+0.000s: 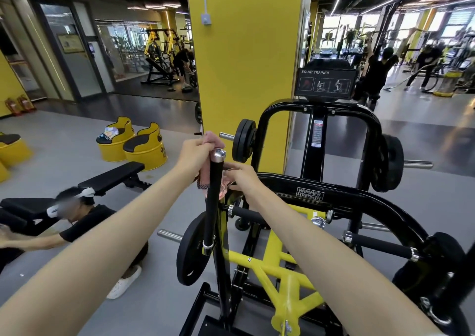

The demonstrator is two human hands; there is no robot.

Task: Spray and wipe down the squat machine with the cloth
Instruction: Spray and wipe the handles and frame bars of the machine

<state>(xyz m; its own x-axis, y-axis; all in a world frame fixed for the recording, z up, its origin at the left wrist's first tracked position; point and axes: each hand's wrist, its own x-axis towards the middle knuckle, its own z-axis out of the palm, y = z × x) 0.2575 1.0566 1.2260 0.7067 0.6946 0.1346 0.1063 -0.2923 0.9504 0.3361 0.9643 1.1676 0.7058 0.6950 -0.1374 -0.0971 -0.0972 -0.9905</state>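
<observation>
Left hand (pixel 194 156): fingers curled tight round a pink cloth (pixel 204 175), pressing it against the top of an upright black handle (pixel 214 202), just below its chrome end cap. One end of the cloth sticks up above the knuckles; the rest hangs down the left side of the handle and ends in a dark patterned edge.

Right hand (pixel 243 179): thumb stretched over and fingers curled under a clear, pink-tinted container (pixel 225 185), held just behind the handle and largely hidden by it; what kind of container it is cannot be told.

Handle: a foam-covered bar with a chrome ring at its lower end, rising at the left side of the squat machine (pixel 334 199). The machine stands directly ahead of the person, against a yellow pillar (pixel 244 53). It has a glossy black tube frame, a yellow lower frame, and black weight plates (pixel 244 140) on chrome pegs at both sides. A white label on the black crossbar reads HAMMER STRENGTH; a placard (pixel 325 82) on top reads SQUAT TRAINER.

Surroundings: grey floor; to the left a black bench (pixel 113 179), another person (pixel 84 222) crouching low beside it, and yellow barrel seats (pixel 144 148) beyond.
</observation>
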